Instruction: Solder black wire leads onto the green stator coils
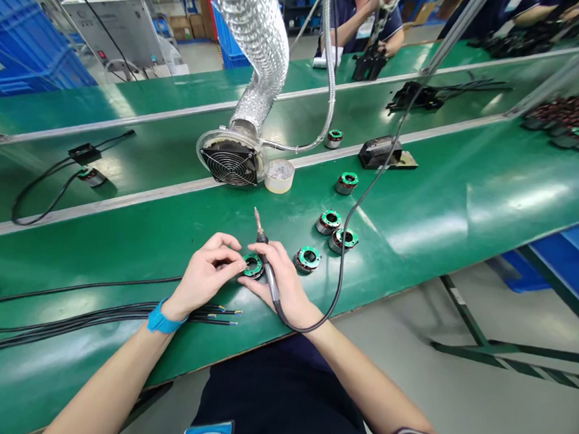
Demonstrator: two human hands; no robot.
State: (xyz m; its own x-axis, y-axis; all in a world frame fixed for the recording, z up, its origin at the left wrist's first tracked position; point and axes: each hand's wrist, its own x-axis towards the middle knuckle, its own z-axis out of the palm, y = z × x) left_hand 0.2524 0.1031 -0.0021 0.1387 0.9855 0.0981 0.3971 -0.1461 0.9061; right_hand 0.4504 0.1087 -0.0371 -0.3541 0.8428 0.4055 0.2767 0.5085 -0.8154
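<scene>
Pinching the small green-topped stator (252, 265) between closed fingertips, the left hand (205, 274) steadies it on the green bench (445, 209) just in front of the person, while the right hand (284, 283) wraps shut around a soldering iron (264, 262), tip angled up and away. Doing this well probably means keeping the part flat and the iron's cable (354, 215) clear of the three stators (329, 237) beside it; the joint itself is too small to see.
</scene>
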